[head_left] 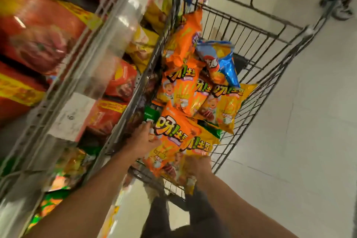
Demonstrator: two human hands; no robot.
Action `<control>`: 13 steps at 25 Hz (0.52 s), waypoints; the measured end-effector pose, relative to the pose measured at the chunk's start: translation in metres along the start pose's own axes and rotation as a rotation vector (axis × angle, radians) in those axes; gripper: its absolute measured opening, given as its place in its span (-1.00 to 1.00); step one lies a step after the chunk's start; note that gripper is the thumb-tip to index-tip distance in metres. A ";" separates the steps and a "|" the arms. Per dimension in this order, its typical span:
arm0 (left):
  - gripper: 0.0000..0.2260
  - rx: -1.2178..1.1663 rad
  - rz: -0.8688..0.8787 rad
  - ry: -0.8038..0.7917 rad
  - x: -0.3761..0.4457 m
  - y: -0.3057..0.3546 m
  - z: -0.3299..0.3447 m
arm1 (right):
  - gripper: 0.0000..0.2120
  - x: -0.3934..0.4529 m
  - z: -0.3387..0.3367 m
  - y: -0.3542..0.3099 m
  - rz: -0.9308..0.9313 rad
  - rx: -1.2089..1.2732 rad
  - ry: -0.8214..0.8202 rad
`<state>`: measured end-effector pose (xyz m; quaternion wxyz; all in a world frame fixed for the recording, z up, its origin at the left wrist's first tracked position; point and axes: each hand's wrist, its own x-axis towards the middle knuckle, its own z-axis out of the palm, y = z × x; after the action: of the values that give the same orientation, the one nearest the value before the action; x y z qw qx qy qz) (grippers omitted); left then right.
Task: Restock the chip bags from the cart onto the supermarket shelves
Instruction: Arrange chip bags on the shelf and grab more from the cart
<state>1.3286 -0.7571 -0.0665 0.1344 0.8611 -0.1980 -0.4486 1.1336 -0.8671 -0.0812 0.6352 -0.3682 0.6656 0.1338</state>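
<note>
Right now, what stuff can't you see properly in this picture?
- Right hand fingers: head view, hidden under the yellow bag.
- Shelf label: blurred, its writing is unreadable.
- Cart floor: covered by bags.
- Green bag: mostly buried under the orange bag.
- Left hand: blurred, grip unclear.

A wire cart fills the centre of the frame, loaded with orange chip bags lying flat and overlapping. One blue bag rests tilted on top, toward the upper middle. The nearest orange bag sits at the cart's lower edge. Shelves along the left of the frame hold red bags and yellow bags.
</note>
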 end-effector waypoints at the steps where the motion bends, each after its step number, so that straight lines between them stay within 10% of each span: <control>1: -0.14 -0.015 -0.031 -0.028 0.007 0.000 0.001 | -0.49 0.007 0.003 -0.003 0.092 0.038 0.009; 7: 0.19 -0.293 -0.107 -0.210 0.025 -0.012 0.000 | -0.27 0.034 0.007 -0.003 0.219 0.131 -0.049; 13: -0.48 -0.298 0.014 -0.141 0.002 -0.022 -0.006 | -0.43 0.037 0.006 0.009 0.122 0.142 -0.059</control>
<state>1.3390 -0.7381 -0.0738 0.2495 0.7967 -0.1440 -0.5313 1.1348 -0.8685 -0.1197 0.6697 -0.2769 0.6756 0.1354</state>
